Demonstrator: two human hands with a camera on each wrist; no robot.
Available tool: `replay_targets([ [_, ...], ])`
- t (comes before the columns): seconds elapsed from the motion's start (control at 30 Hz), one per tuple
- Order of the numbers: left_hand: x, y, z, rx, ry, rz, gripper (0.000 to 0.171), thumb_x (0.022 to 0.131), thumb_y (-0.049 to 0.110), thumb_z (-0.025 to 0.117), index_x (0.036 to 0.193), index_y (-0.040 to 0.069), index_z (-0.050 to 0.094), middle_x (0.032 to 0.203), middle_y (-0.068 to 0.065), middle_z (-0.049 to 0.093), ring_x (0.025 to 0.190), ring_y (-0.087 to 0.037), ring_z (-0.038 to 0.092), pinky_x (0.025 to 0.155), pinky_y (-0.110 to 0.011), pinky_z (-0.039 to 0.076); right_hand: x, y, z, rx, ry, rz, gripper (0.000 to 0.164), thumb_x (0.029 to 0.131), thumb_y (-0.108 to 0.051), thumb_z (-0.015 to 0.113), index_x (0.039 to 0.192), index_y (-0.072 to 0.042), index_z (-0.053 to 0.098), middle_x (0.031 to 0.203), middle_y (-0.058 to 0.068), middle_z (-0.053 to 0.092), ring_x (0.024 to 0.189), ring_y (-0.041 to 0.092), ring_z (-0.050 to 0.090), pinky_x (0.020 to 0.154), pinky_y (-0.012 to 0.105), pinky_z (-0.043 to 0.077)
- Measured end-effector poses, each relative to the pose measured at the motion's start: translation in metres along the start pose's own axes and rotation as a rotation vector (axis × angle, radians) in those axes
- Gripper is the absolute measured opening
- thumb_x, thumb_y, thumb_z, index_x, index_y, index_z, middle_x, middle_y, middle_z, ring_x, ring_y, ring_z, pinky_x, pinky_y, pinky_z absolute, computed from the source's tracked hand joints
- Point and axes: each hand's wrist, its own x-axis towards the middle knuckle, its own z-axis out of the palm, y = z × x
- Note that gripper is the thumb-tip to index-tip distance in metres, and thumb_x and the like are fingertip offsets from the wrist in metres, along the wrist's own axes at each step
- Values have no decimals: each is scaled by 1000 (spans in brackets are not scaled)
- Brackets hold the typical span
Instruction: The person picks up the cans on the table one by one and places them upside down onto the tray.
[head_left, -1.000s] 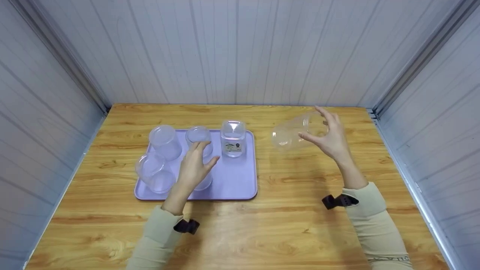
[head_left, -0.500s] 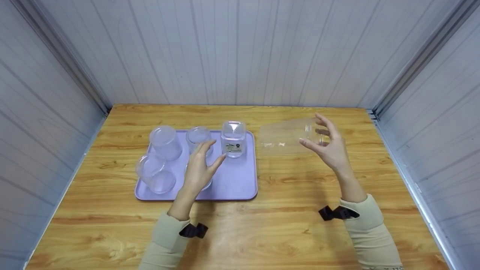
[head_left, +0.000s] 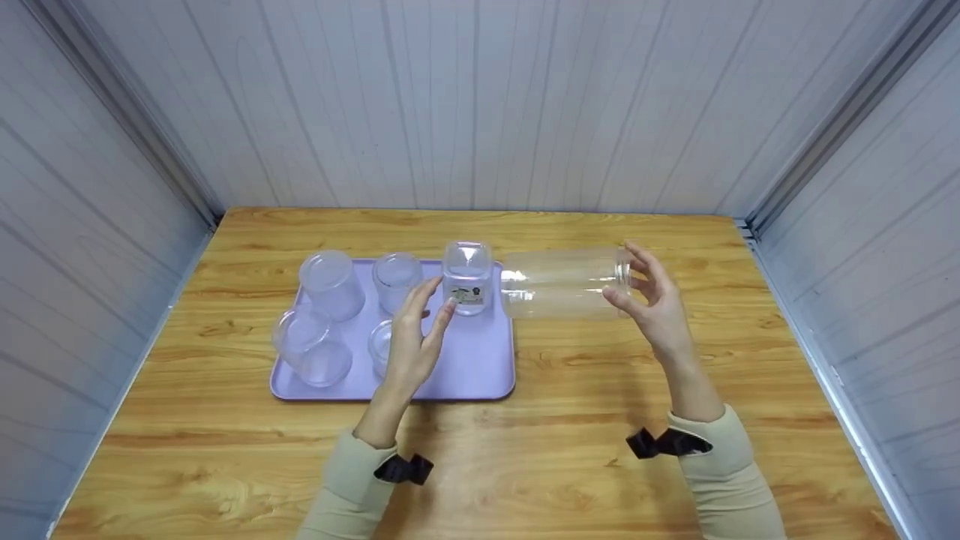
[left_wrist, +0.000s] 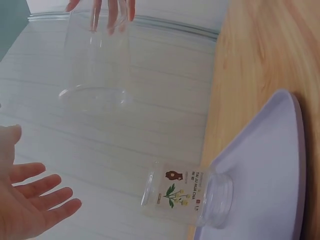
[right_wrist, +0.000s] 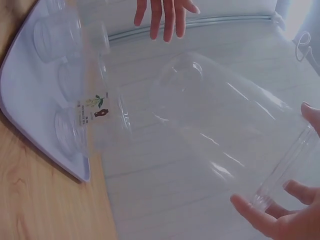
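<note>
My right hand (head_left: 656, 307) grips a large clear plastic jar (head_left: 562, 285) round its threaded mouth. The jar lies sideways in the air, its base pointing left. In the right wrist view, thumb and fingers hold the jar's rim (right_wrist: 285, 165). My left hand (head_left: 416, 337) is held over the tray with fingers spread and nothing in them. Facing it, in the left wrist view, is the jar's base (left_wrist: 95, 97), a gap apart from the hand (left_wrist: 30, 200). Behind the left fingertips stands a square clear jar (head_left: 467, 277) with a printed label, mouth down.
The lilac tray (head_left: 480, 375) lies on the wooden table (head_left: 555, 465). On it stand other clear jars: a tall one (head_left: 330, 285) at the back left, a tilted-looking one (head_left: 311, 345) in front, and smaller ones (head_left: 396, 281) mid-tray. Pale panel walls (head_left: 480, 105) enclose the table.
The right hand has brought the large jar leftward and turned it from slanted to nearly level. The left hand has moved right across the tray, toward the jar's base. The tray's jars have stayed put.
</note>
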Motion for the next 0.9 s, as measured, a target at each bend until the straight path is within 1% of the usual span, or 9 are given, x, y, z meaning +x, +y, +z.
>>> replay_targets([
  [0.07, -1, 0, 2, -29, 3, 3, 39, 89, 17, 52, 123, -2, 48, 124, -15, 49, 113, -22, 45, 81, -36, 45, -2, 2, 1, 57, -5, 3, 63, 78, 4, 61, 135, -7, 34, 121, 10, 37, 103, 26, 43, 74, 28, 47],
  [0.17, -3, 0, 5, -65, -9, 5, 40, 90, 13, 51, 126, -1, 45, 127, -16, 46, 115, -23, 43, 82, -37, 45, -6, 5, 3, 135, -21, 11, 63, 80, 6, 57, 136, -5, 32, 121, 13, 37, 99, 25, 46, 73, 27, 48],
  [0.3, -5, 4, 8, -105, -32, 1, 42, 88, 6, 51, 128, -4, 42, 129, -21, 42, 117, -28, 41, 83, -40, 45, -11, 11, 6, 202, -45, 41, 60, 82, 5, 54, 136, -4, 29, 123, 15, 36, 98, 23, 48, 75, 30, 49],
  [0.43, -6, 23, 6, -145, -65, 1, 45, 86, 1, 49, 129, -8, 37, 129, -27, 38, 116, -35, 40, 83, -44, 44, -14, 16, 8, 266, -64, 73, 56, 84, 3, 51, 136, -5, 30, 123, 15, 40, 100, 24, 50, 75, 35, 50],
  [0.53, -7, 36, 4, -166, -100, 0, 49, 86, 1, 48, 131, -9, 33, 130, -29, 35, 116, -37, 39, 84, -46, 42, -16, 19, 10, 297, -76, 92, 55, 85, 1, 51, 136, -3, 29, 124, 14, 40, 103, 25, 50, 76, 38, 49],
  [0.73, -10, 38, 8, -192, -151, 1, 55, 86, 10, 49, 135, -6, 28, 132, -27, 33, 117, -35, 37, 86, -46, 41, -20, 26, 13, 345, -112, 115, 58, 86, -6, 52, 137, -1, 25, 125, 18, 37, 106, 32, 47, 81, 51, 44],
  [0.83, -11, 36, 10, -210, -174, 0, 60, 85, 15, 51, 136, -4, 25, 132, -24, 33, 116, -33, 37, 86, -44, 40, -21, 28, 15, 362, -123, 132, 57, 86, -7, 52, 136, -1, 25, 124, 19, 38, 107, 33, 46, 82, 52, 43],
  [0.9, -12, 27, 15, -226, -185, 11, 65, 84, 20, 53, 137, -3, 23, 131, -22, 34, 116, -32, 37, 86, -45, 40, -22, 30, 17, 381, -123, 148, 56, 86, -7, 51, 136, -2, 26, 123, 19, 39, 107, 33, 47, 81, 50, 44],
])
